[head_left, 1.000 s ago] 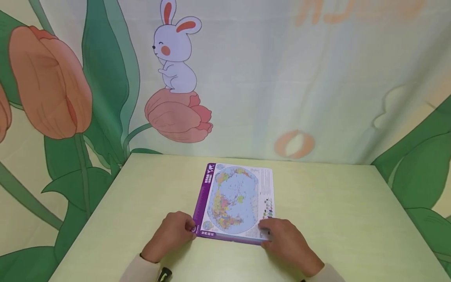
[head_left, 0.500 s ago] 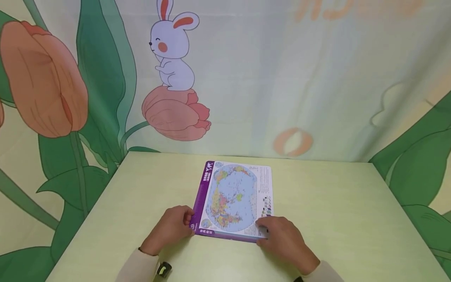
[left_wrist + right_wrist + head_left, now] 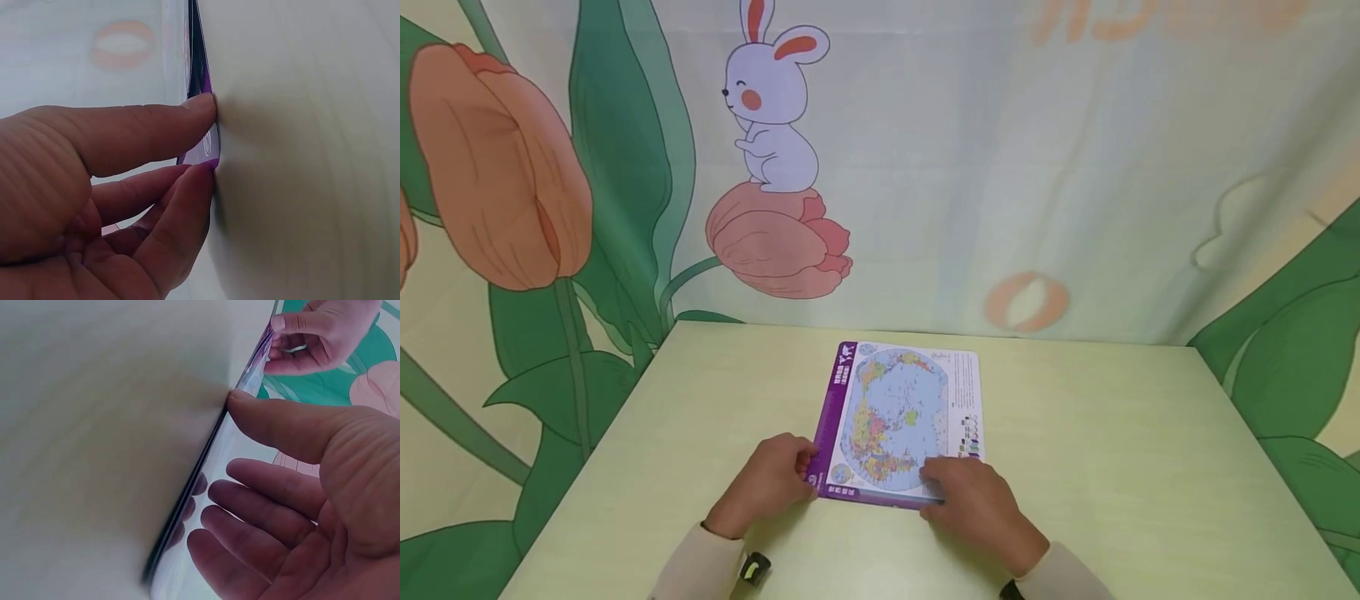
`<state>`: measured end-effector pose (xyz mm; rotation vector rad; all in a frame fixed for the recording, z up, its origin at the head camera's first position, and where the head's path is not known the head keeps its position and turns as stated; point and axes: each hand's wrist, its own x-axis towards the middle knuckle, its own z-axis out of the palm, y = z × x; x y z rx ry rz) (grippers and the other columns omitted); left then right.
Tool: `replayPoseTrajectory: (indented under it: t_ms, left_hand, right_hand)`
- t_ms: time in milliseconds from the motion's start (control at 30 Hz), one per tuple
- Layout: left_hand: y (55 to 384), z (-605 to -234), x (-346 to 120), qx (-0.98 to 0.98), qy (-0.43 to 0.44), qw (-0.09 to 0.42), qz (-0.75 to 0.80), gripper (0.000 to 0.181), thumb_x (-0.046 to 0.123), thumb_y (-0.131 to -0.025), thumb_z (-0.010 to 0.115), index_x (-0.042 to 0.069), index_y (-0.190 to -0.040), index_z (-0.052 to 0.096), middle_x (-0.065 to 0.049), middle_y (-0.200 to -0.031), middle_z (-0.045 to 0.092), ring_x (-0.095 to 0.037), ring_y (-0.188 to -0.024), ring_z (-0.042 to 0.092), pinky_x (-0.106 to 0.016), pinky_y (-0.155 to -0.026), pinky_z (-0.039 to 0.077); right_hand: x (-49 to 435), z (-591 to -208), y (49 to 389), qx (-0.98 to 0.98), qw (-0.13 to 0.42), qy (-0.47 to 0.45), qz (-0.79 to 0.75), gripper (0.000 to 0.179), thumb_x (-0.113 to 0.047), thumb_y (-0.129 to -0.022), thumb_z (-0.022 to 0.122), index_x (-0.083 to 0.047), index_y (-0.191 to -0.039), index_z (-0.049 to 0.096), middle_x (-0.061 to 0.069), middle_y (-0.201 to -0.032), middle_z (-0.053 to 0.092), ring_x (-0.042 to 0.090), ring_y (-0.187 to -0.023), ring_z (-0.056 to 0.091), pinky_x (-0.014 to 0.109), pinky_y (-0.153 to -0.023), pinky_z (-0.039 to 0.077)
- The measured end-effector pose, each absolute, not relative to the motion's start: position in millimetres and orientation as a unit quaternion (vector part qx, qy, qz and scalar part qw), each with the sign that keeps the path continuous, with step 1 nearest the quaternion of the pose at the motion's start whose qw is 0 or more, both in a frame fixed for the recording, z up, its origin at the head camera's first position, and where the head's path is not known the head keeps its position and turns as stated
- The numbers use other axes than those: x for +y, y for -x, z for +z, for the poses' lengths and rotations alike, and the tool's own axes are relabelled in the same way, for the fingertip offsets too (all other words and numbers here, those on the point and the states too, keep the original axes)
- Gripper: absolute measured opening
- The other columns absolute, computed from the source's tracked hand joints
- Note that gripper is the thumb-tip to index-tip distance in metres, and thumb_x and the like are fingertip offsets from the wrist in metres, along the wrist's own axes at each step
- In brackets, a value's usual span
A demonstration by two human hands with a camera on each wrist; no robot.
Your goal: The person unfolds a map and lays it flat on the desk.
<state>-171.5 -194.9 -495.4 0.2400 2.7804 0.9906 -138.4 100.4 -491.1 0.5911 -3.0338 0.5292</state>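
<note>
A world map sheet (image 3: 895,417) with a purple border lies on the table, turned sideways. Dark layers (image 3: 197,50) show under its top face in the left wrist view, slightly apart. My left hand (image 3: 771,475) pinches its near left corner, the thumb on the near edge and a fingertip round the side. Toward the near right, my right hand (image 3: 977,508) is over the map. In the right wrist view its thumb (image 3: 281,425) touches the near edge, while its other fingers (image 3: 256,534) stay loosely extended above the glossy face, their reflections showing in it.
The pale yellow-green table (image 3: 1120,450) extends on both sides of the map. Behind it hangs a curtain (image 3: 910,167) printed with a rabbit and tulips. A dark band (image 3: 756,568) with a bright patch is at the left wrist.
My right hand has slid left along the map's near edge, away from the near right corner. My left hand keeps its place at the near left corner, and the map lies as before.
</note>
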Motion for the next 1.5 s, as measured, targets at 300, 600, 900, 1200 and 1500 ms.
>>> replayPoseTrajectory:
  t_ms: [300, 600, 900, 1200, 1500]
  left_hand:
    - [172.3, -491.6, -195.2, 0.933, -0.079, 0.099, 0.336, 0.051, -0.004, -0.075, 0.089, -0.008, -0.122, 0.072, -0.007, -0.094, 0.061, -0.018, -0.085, 0.055, -0.033, -0.079, 0.053]
    - [172.6, -490.8, -193.8, 0.934, -0.076, 0.105, 0.334, 0.049, -0.003, -0.077, 0.09, -0.007, -0.123, 0.072, -0.007, -0.094, 0.061, -0.019, -0.085, 0.054, -0.033, -0.078, 0.053]
    - [173.5, -488.1, -195.9, 0.931, -0.078, 0.107, 0.34, 0.046, -0.004, -0.077, 0.089, -0.007, -0.12, 0.073, -0.008, -0.095, 0.063, -0.019, -0.085, 0.056, -0.035, -0.079, 0.056]
    - [176.2, -492.6, -195.2, 0.933, -0.079, 0.115, 0.332, 0.048, -0.003, -0.077, 0.09, -0.006, -0.121, 0.073, -0.007, -0.096, 0.064, -0.018, -0.085, 0.057, -0.035, -0.081, 0.057]
    - [176.0, -488.7, -194.2, 0.934, -0.087, 0.112, 0.328, 0.044, -0.004, -0.076, 0.09, -0.007, -0.117, 0.074, -0.009, -0.093, 0.064, -0.019, -0.083, 0.057, -0.035, -0.078, 0.055]
  right_hand:
    - [70.9, -488.2, 147.1, -0.96, -0.009, -0.235, 0.15, 0.029, -0.027, -0.077, 0.093, -0.016, -0.101, 0.079, -0.008, -0.09, 0.069, 0.014, -0.074, 0.057, 0.03, -0.061, 0.043]
    - [41.6, -489.7, 154.9, -0.957, -0.006, -0.264, 0.123, 0.022, -0.029, -0.081, 0.091, -0.018, -0.093, 0.076, -0.01, -0.078, 0.056, 0.011, -0.067, 0.048, 0.027, -0.061, 0.043]
    - [15.2, -490.7, 159.2, -0.957, -0.002, -0.268, 0.107, 0.028, -0.034, -0.082, 0.09, -0.017, -0.101, 0.079, -0.001, -0.114, 0.077, 0.018, -0.082, 0.069, 0.031, -0.066, 0.055]
    - [0.1, -493.2, 160.6, -0.956, 0.001, -0.277, 0.094, 0.03, -0.037, -0.084, 0.089, -0.017, -0.104, 0.079, -0.002, -0.118, 0.077, 0.015, -0.081, 0.07, 0.032, -0.069, 0.058]
    - [-0.1, -494.1, 159.9, -0.952, 0.003, -0.295, 0.082, 0.029, -0.035, -0.089, 0.085, -0.017, -0.111, 0.078, 0.0, -0.116, 0.078, 0.019, -0.092, 0.074, 0.035, -0.076, 0.06]
